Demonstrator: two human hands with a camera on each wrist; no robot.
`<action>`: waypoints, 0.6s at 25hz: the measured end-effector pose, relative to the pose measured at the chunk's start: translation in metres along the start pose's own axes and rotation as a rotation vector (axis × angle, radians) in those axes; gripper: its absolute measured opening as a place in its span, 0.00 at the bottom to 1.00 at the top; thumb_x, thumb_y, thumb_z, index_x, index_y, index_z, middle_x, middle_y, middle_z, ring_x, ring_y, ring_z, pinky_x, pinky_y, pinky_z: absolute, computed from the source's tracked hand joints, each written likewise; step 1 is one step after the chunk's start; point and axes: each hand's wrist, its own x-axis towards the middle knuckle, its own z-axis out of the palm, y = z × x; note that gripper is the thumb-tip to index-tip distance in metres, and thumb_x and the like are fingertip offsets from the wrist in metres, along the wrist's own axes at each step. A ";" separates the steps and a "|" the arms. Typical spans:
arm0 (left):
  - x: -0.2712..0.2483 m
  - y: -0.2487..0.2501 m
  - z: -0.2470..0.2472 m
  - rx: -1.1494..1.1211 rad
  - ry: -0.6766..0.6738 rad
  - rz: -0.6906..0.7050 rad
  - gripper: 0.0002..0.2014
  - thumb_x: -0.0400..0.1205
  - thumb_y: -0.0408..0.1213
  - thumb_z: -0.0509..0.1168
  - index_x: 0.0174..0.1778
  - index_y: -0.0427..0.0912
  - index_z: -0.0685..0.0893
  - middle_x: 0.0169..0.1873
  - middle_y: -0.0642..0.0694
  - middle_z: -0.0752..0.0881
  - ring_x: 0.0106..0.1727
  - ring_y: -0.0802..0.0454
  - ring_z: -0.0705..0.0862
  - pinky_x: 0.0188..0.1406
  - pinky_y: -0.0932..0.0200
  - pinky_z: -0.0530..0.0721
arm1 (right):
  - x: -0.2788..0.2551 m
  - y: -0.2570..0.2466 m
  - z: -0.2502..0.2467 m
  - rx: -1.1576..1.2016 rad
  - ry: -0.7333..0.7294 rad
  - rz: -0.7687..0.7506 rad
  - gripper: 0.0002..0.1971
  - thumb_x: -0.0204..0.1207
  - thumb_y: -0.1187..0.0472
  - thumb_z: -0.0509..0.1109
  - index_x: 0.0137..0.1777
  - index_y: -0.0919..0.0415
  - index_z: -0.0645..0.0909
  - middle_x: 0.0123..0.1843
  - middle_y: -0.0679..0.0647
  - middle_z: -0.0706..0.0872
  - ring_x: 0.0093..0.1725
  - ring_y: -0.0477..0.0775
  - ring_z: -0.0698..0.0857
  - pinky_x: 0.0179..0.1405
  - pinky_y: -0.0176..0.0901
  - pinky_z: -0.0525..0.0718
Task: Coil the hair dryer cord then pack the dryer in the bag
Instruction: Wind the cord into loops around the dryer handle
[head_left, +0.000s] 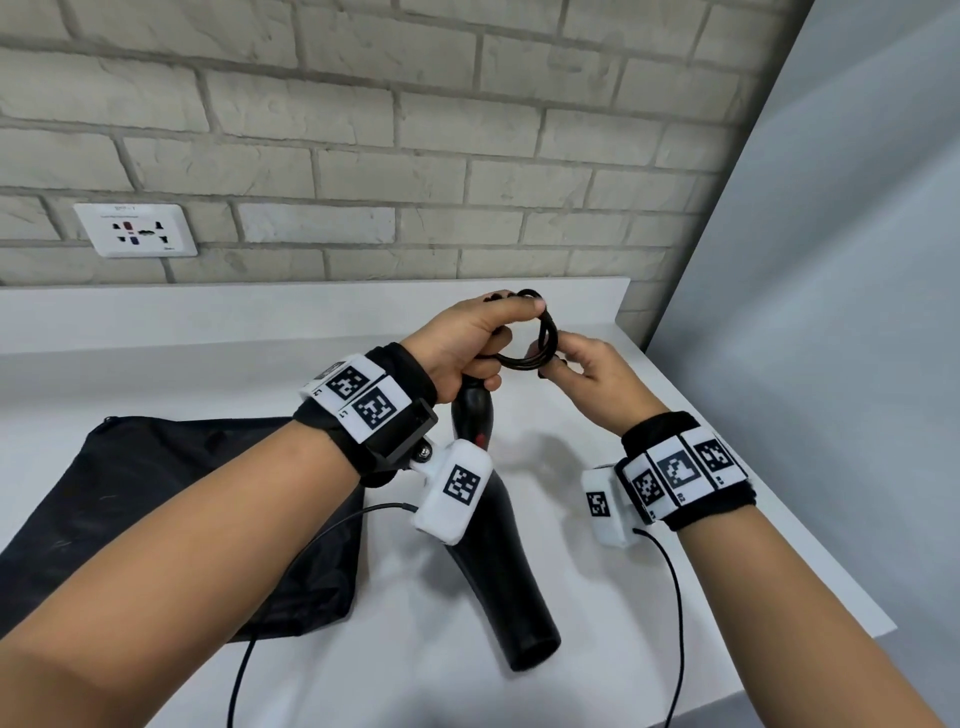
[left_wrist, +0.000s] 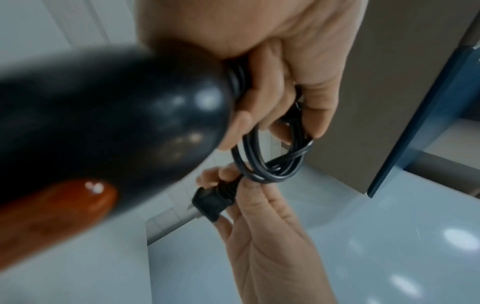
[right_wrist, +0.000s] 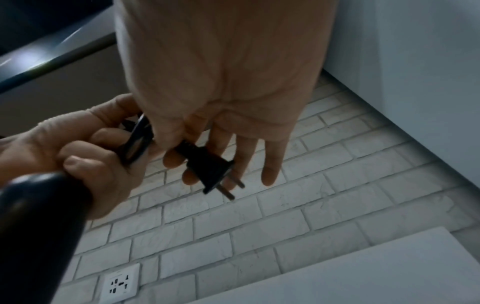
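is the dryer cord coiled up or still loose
Coiled: the cord sits in loops gripped by the left hand; the right hand pinches the plug.

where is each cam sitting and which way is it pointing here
Head: worn on the head, looking forward and down at the counter and bag; shows both forearms, the left hand holding the cord and the right hand.
Left wrist: under the left hand, looking along the palm; dryer close up.
Right wrist: under the right hand, facing the brick wall; fingers pinch the plug.
Shared: both wrist views show both hands, the cord and the plug.
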 end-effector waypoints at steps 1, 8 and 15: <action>0.000 0.000 0.002 0.003 0.030 -0.011 0.15 0.78 0.52 0.64 0.31 0.48 0.79 0.13 0.55 0.57 0.13 0.58 0.51 0.23 0.62 0.59 | 0.001 -0.004 -0.001 0.011 0.004 0.003 0.06 0.78 0.64 0.63 0.48 0.63 0.82 0.40 0.56 0.83 0.37 0.46 0.76 0.41 0.29 0.74; 0.006 -0.003 0.002 0.070 0.166 -0.043 0.18 0.74 0.51 0.66 0.20 0.48 0.77 0.15 0.54 0.56 0.14 0.55 0.52 0.27 0.58 0.58 | 0.007 -0.021 -0.013 -0.323 0.027 -0.038 0.11 0.77 0.66 0.63 0.52 0.58 0.86 0.34 0.51 0.82 0.34 0.50 0.76 0.37 0.42 0.73; 0.004 -0.008 0.012 0.202 0.191 -0.021 0.12 0.76 0.44 0.62 0.31 0.41 0.76 0.15 0.53 0.58 0.12 0.56 0.55 0.23 0.62 0.58 | 0.020 -0.043 -0.028 -0.670 0.286 0.088 0.13 0.79 0.59 0.59 0.55 0.49 0.84 0.54 0.52 0.87 0.55 0.58 0.83 0.42 0.42 0.70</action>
